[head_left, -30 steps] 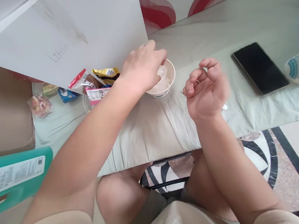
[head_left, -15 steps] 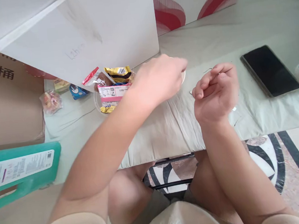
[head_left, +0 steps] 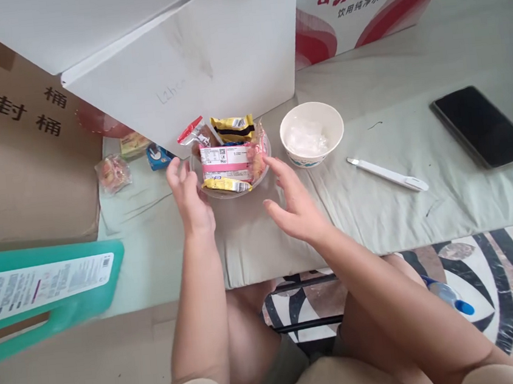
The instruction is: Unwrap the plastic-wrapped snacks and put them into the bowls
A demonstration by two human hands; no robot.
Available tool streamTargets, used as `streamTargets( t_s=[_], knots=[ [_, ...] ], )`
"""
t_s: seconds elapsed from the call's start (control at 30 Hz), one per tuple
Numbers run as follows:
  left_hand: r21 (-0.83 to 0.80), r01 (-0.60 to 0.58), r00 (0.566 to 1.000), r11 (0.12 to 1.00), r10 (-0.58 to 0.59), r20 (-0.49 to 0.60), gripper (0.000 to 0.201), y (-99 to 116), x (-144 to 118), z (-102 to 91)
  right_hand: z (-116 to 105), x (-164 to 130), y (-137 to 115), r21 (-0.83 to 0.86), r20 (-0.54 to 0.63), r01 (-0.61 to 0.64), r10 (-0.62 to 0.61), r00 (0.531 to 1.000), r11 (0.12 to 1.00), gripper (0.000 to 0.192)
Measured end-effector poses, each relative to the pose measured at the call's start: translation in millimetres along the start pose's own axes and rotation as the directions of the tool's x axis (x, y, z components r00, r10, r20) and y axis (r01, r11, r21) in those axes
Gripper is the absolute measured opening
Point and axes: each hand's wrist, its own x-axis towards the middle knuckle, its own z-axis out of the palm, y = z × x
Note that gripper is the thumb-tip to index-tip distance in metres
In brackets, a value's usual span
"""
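Note:
A round clear plastic bowl (head_left: 238, 192) full of wrapped snacks stands in front of me, a pink-and-white packet (head_left: 226, 161) on top. My left hand (head_left: 192, 199) is at the bowl's left rim, fingers parted and curving around it; whether it touches, I cannot tell. On the other side, my right hand (head_left: 294, 203) is spread, thumb and fingers apart, just short of the right rim, holding nothing. Behind that hand sits a white paper bowl (head_left: 312, 155) with crumpled clear plastic (head_left: 306, 138) inside. A white slim-handled tool (head_left: 387, 175), perhaps a small knife, lies to the right.
White cartons (head_left: 223, 49) rise behind the snacks, and a brown box (head_left: 18, 150) stands left. Small wrapped snacks (head_left: 114, 173) lie beside it. A phone (head_left: 483, 125) rests at right. A green container (head_left: 51, 287) is near the front left edge.
My left hand has moved back from the right to the snack bowl's left side. My right hand has shifted left and opened. The paper bowl and white tool are now uncovered.

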Motion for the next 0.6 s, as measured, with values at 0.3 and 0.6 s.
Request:
streamTargets(
  t_s=[0.3, 0.6],
  knots=[
    [-0.299, 0.121, 0.982, 0.947, -0.159, -0.104, 0.057, 27, -10, 38.1, 21, 22, 18, 0.028, 0.024, 0.150, -0.151, 0.988, 0.988, 0.088],
    [-0.081, -0.076, 0.969, 0.994, 0.055, -0.242, 0.051, 59, -41, 38.8, 24, -9, -4, -0.138, -0.083, 0.266, -0.279, 0.957, 0.954, 0.084]
  ],
)
